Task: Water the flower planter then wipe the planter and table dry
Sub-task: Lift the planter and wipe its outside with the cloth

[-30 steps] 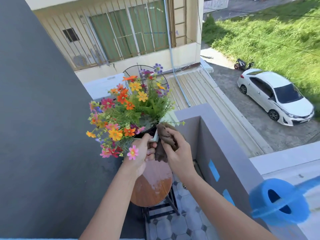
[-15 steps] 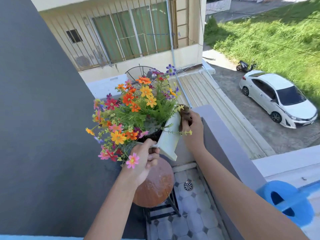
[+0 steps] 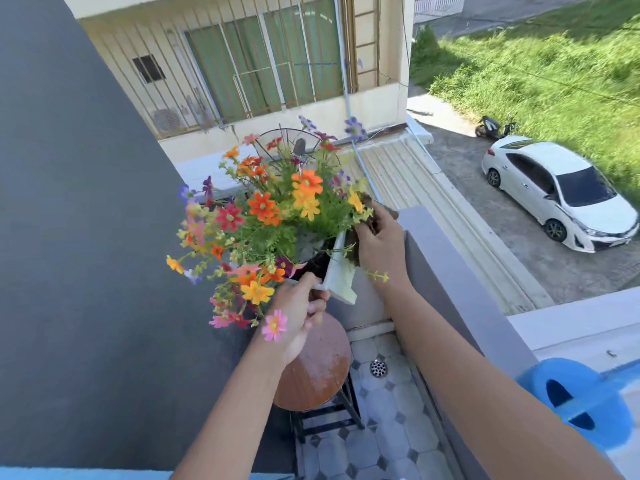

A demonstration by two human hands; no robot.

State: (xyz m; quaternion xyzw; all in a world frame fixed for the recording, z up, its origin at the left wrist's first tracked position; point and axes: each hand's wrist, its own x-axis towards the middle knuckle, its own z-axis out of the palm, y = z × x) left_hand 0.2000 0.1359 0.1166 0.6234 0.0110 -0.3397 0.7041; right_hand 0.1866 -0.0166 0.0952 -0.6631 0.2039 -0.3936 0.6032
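Note:
A white planter (image 3: 341, 277) full of orange, yellow, red and pink flowers (image 3: 273, 216) is held tilted in the air above a small round brown table (image 3: 318, 368) whose top glistens wet. My left hand (image 3: 298, 313) grips the planter's near rim. My right hand (image 3: 379, 242) presses a dark brown cloth (image 3: 367, 220) against the planter's far right side; most of the cloth is hidden behind the fingers and blooms.
A grey balcony wall (image 3: 450, 271) runs along the right, a dark wall (image 3: 69, 237) stands on the left. A blue watering can (image 3: 581, 400) sits on the ledge at lower right. The tiled floor has a drain (image 3: 378, 368). Far below is a white car (image 3: 561, 192).
My right hand with the cloth has moved from the planter's near end up along its right side to the far end. The planter stays lifted in my left hand.

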